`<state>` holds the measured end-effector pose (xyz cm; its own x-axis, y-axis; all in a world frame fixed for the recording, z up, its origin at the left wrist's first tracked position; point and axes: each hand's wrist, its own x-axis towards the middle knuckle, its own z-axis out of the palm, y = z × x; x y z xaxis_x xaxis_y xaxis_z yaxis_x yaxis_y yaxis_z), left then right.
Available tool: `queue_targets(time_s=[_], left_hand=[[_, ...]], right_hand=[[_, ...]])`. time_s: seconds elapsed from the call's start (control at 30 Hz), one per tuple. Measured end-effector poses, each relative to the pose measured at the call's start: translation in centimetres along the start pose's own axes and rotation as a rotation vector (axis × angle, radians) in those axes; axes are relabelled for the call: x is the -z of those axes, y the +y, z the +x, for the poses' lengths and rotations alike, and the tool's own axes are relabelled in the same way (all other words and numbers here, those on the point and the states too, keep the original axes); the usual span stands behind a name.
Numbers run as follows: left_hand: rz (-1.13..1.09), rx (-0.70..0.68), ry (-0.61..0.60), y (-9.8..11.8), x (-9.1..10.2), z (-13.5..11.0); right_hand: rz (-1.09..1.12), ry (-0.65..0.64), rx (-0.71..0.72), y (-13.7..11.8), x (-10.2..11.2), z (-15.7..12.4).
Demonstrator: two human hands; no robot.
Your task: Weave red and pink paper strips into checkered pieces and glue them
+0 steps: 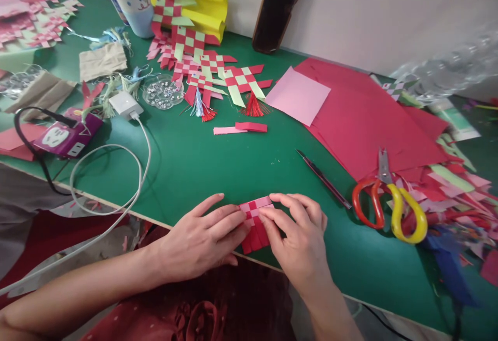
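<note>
A small woven piece of red and pink paper strips [254,222] lies at the near edge of the green table [218,165]. My left hand [204,240] rests on its left side, fingers stretched flat and pressing the strips. My right hand [299,235] lies over its right side, fingertips pinching at the weave. Loose red strip ends stick out toward me below the woven part.
Red and yellow-handled scissors [389,203] and a craft knife [322,178] lie right of my hands. Red paper sheets [361,118], a pink sheet [298,95], finished woven pieces with tassels [210,66], two loose strips [241,127], a white charger with cable [126,105] and a purple box [66,136] fill the table.
</note>
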<state>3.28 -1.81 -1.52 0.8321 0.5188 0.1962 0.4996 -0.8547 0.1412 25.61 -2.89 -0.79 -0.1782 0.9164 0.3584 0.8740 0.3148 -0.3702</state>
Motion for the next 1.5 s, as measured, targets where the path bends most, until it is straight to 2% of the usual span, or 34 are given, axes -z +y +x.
queue_targets(time_s=[0.17, 0.5, 0.63, 0.8, 1.0, 1.27, 1.5], left_hand=[[0.039, 0.081, -0.003, 0.5, 0.0, -0.4], [0.061, 0.082, -0.057, 0.6, 0.3, -1.3], [0.094, 0.092, -0.01, 0.6, -0.1, -1.6], [0.104, 0.075, 0.01, 0.4, -0.5, -1.7], [0.045, 0.012, -0.028, -0.1, 0.2, -1.7], [0.004, 0.031, -0.031, -0.2, 0.2, -1.7], [-0.001, -0.01, -0.049, -0.4, 0.5, -1.1]], right_hand=[[0.04, -0.029, -0.036, 0.4, -0.3, 0.0], [0.035, -0.03, -0.048, 0.4, -0.5, 0.0], [0.038, -0.026, -0.048, 0.4, -0.5, -0.1], [0.044, -0.011, -0.056, 0.4, -0.5, -0.1], [0.052, -0.001, -0.047, 0.4, -0.6, -0.2], [0.057, 0.0, -0.052, 0.5, -0.5, -0.2], [0.058, 0.004, -0.066, 0.7, -0.7, -0.2]])
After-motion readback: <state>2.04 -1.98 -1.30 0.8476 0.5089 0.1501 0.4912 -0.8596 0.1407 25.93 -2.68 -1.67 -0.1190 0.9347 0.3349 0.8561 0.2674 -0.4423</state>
